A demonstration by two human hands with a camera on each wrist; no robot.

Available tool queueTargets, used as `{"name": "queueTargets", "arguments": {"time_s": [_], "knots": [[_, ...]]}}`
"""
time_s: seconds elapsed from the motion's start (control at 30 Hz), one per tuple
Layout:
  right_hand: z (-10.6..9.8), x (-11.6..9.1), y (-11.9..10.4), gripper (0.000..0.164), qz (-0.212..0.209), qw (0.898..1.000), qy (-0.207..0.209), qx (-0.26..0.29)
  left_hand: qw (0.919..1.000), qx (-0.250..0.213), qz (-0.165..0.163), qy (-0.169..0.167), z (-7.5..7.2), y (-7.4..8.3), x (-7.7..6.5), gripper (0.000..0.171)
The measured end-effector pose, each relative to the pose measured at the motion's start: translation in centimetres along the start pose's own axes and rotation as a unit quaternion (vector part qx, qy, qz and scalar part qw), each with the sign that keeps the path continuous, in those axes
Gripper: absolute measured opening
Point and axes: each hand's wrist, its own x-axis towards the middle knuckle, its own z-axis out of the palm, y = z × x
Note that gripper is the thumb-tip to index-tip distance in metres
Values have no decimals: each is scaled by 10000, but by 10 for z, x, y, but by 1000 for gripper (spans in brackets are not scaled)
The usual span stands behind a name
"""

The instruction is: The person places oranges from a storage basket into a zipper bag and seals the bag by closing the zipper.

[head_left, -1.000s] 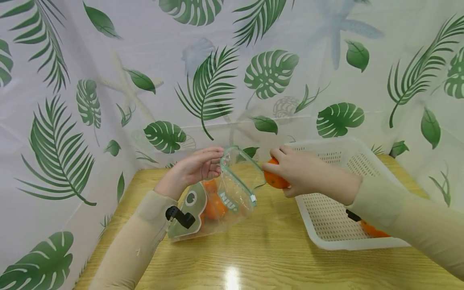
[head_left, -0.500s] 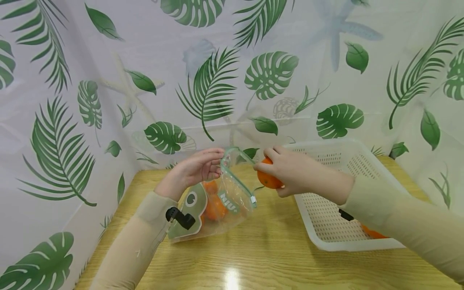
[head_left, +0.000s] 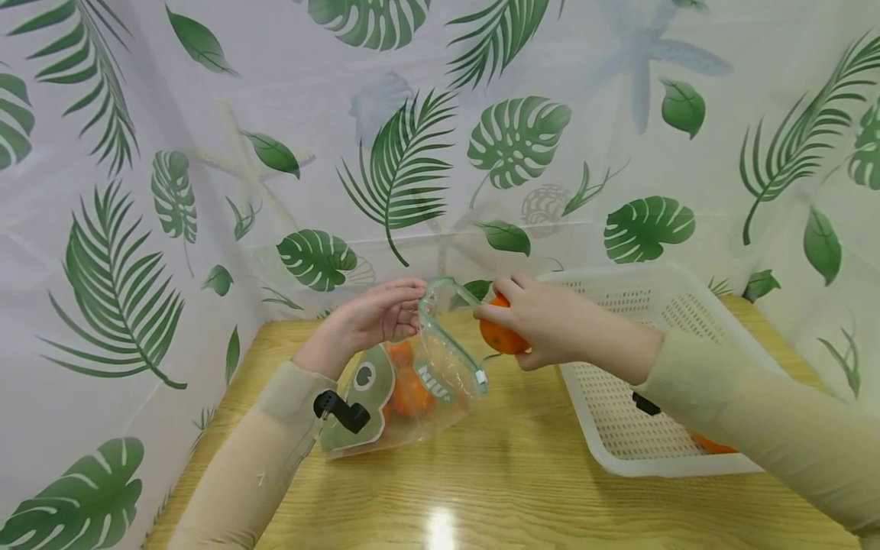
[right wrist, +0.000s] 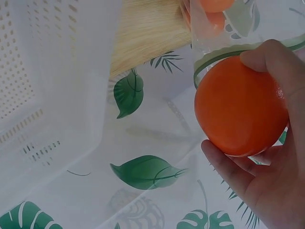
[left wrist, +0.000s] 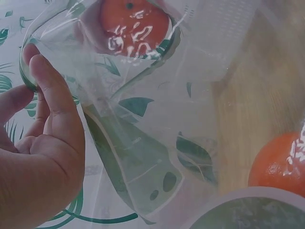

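A clear zip bag [head_left: 447,412] with a green printed character stands on the table with several oranges [head_left: 411,391] inside. My left hand [head_left: 374,317] pinches the green rim of its mouth between thumb and fingers, as the left wrist view shows. In my right hand [head_left: 560,321] is an orange [head_left: 503,327], gripped between thumb and fingers right at the bag's mouth. The right wrist view shows this orange [right wrist: 242,107] in front of the green zip edge; whether it touches the edge I cannot tell. A white slider [head_left: 481,376] sits at the zip's near end.
To the right stands a white perforated plastic basket [head_left: 598,451], partly under my right forearm. An orange-coloured thing [head_left: 713,444] shows inside it, mostly hidden by the sleeve. The wooden table [head_left: 440,489] meets a leaf-printed sheet [head_left: 426,69] at the back and sides.
My right hand has carried the orange leftward, from beside the basket to the bag's mouth. My left hand and the bag have hardly moved.
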Motion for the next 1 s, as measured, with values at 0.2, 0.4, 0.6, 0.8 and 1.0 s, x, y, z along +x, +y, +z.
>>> {"name": "queueTargets", "arguments": {"time_s": [0.2, 0.4, 0.6, 0.8, 1.0], "knots": [[-3, 6, -4, 73, 55, 10000, 31, 16, 10000, -51, 2, -73, 1, 1, -1, 42], [-3, 13, -6, 75, 79, 9999, 109, 48, 10000, -27, -9, -75, -1, 0, -2, 41], [-4, 16, -8, 80, 175, 9996, 169, 168, 10000, -16, 3, -53, -2, 0, -2, 42], [-1, 19, -9, 88, 125, 9987, 397, 292, 10000, -49, -37, -4, -3, -1, -2, 42], [-1, 19, -8, 95, 62, 9979, 513, 390, 10000, -57, -66, -28, -3, -1, -1, 42]]}}
